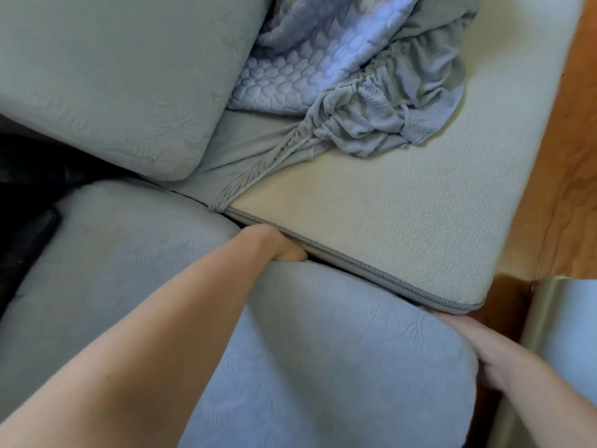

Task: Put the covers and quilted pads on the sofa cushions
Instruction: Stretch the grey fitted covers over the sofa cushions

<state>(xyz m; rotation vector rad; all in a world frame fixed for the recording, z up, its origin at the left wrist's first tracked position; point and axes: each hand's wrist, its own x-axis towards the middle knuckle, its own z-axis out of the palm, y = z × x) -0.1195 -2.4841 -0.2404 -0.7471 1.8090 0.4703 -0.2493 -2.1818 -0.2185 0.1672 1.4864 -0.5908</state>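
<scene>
While the left hand (284, 250) digs into the gap between covered cushion (290, 350) and bare cream cushion (387, 221), fingers hidden — grip unclear, right hand (504, 357) flat against the cushion's end, bunched grey cover (371, 124) and quilted pad (290, 76) heaped on the cream cushion.

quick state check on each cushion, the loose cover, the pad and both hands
cream cushion: mostly bare, cover stretched over one corner only
loose cover: bunched on the cream cushion
quilted pad: crumpled, not laid flat
near cushion: covered
back cushion: covered
left hand: fingers hidden in the gap between cushions
right hand: at the near cushion's corner, grip unclear
</scene>
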